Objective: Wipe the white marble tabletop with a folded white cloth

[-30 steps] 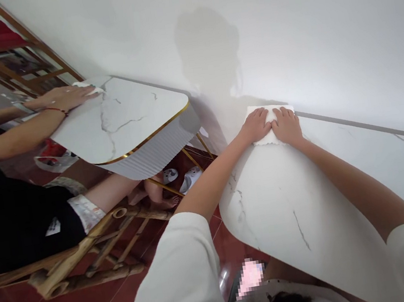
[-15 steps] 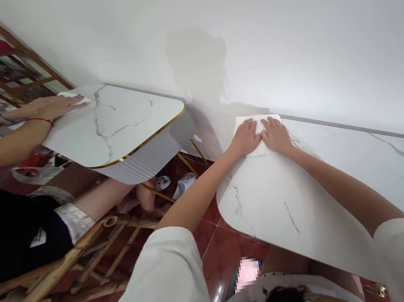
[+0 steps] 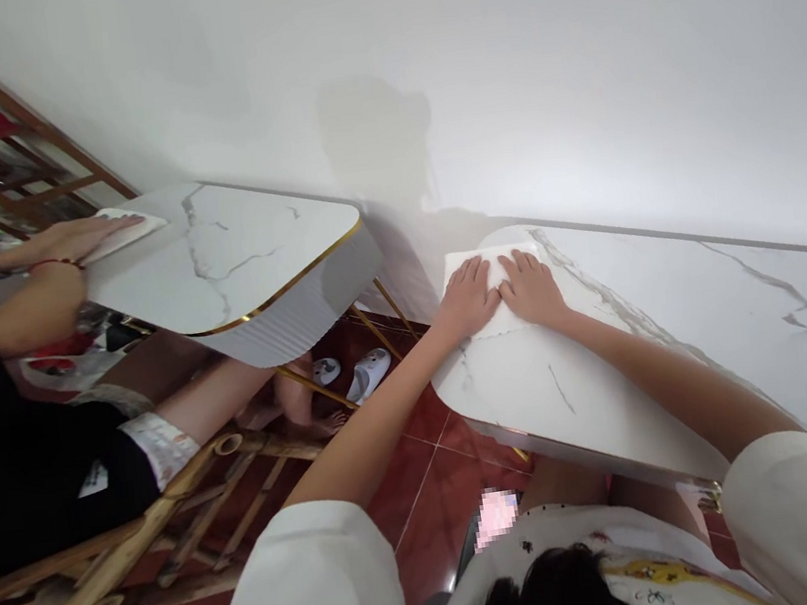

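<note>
My left hand (image 3: 468,297) lies flat with its fingers stretched out on a white paper towel (image 3: 498,321). Beside it, my right hand (image 3: 532,289) rests flat on the same towel, thumb almost touching the left thumb. Both palms face down, pressing the towel onto a white marble-patterned tabletop (image 3: 599,394). The towel lies at the table's rounded left end, reaching its edge. Beneath my hands, the middle of the towel is hidden.
To the left, another person's hands (image 3: 79,238) rest on a white sheet (image 3: 126,228) on a second marble-patterned table (image 3: 264,232) with gold trim. That person sits on a bamboo chair (image 3: 198,505). White slippers (image 3: 369,373) lie on the red tile floor (image 3: 410,504). A white wall (image 3: 551,68) stands behind.
My two hands and the towel have slid toward the left end of the tabletop. The other person's hands and sheet have moved left and nearer to that person. The view has shifted slightly.
</note>
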`<move>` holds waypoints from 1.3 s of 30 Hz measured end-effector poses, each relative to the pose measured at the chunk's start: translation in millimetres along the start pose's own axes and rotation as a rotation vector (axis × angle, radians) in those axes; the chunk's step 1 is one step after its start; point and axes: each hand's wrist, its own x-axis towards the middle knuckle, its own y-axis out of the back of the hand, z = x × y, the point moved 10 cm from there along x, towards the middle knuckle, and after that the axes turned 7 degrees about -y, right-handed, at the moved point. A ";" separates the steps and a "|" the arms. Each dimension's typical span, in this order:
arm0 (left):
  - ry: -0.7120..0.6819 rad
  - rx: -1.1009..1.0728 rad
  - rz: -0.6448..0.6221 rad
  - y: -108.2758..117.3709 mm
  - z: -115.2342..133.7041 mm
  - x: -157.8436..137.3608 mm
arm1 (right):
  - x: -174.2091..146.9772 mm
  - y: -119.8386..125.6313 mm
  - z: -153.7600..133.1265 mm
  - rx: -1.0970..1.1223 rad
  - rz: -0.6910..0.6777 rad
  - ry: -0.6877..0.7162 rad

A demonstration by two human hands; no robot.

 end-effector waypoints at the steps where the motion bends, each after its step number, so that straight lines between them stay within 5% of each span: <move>1: -0.001 0.009 0.007 2.3 2.6 -5.2 | -4.8 1.2 -2.5 -0.001 -0.004 0.004; 14: 0.040 0.018 0.040 30.8 48.5 -82.6 | -83.9 22.9 -30.1 -0.005 -0.072 0.043; 23: 0.069 0.055 -0.010 39.3 81.6 -105.6 | -120.7 33.7 -27.9 -0.011 -0.107 0.034; 30: 0.042 0.026 -0.040 30.5 84.6 -81.9 | -107.9 34.4 -14.1 -0.063 -0.096 0.033; 39: -0.039 -0.025 -0.029 4.9 73.9 -7.2 | -52.8 27.7 33.3 -0.078 -0.046 -0.072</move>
